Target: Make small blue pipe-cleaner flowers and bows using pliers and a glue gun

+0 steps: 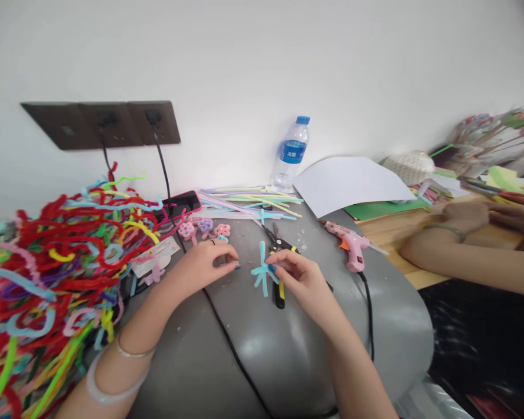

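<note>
My right hand (299, 276) pinches a light-blue pipe cleaner figure (262, 270) between thumb and fingertips. Several short arms spread from its middle, with a longer folded loop pointing up. To its left is my left hand (207, 265), thumb and index finger curved with a gap between them and nothing visible inside. Partly covered by my right hand, yellow-and-black pliers (279, 294) lie on the grey table (253, 337). Just beyond my left hand are small pipe cleaner flowers, one pink (186, 230), one purple (205, 226).
A large tangle of pipe cleaners (70, 256) fills the left side. Straight pipe cleaners (253, 201), a phone (183, 203) and a water bottle (291, 154) are at the back. A pink glue gun (353, 247) lies right; a black cable (227, 337) crosses in front. Another person's arm (471, 256) rests far right.
</note>
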`<state>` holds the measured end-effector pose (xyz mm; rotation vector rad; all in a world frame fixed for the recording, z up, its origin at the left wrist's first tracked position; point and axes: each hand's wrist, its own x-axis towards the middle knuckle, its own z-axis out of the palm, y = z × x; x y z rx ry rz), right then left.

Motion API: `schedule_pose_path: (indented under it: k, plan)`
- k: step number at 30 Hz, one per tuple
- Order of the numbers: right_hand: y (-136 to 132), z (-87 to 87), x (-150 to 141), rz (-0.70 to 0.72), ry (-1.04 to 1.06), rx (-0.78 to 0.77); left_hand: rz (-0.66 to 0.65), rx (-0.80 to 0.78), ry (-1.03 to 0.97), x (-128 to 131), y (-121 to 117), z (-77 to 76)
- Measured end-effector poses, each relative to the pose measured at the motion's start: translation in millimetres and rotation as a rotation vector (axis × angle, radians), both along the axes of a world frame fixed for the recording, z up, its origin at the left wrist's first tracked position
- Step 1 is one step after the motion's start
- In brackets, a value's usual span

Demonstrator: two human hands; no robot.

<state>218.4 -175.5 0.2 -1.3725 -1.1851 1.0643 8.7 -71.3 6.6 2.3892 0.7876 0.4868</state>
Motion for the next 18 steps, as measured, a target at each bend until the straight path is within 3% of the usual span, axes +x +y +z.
schedule_pose_path:
  k: [2,5,10,18]
  plan:
    - [-2.2,-1.8,-0.4,0.056,-0.049,-0.035,0.080,0.027,0.087,-3.6,4.4,-4.1]
    - [-5.0,-6.6,-5.9,0.135,-0.108,-0.068,0.085,-0.013,0.147,-4.0,5.7,-11.8]
    - [-3.0,-16.8,-14.4,0.120,-0.244,-0.060,0.079,-0.090,0.139,-2.9,4.7,-19.7]
    - [7.3,-19.8,-19.3,0.127,-0.456,0.063,0.189,-0.122,0.080,3.3,0.7,-9.6]
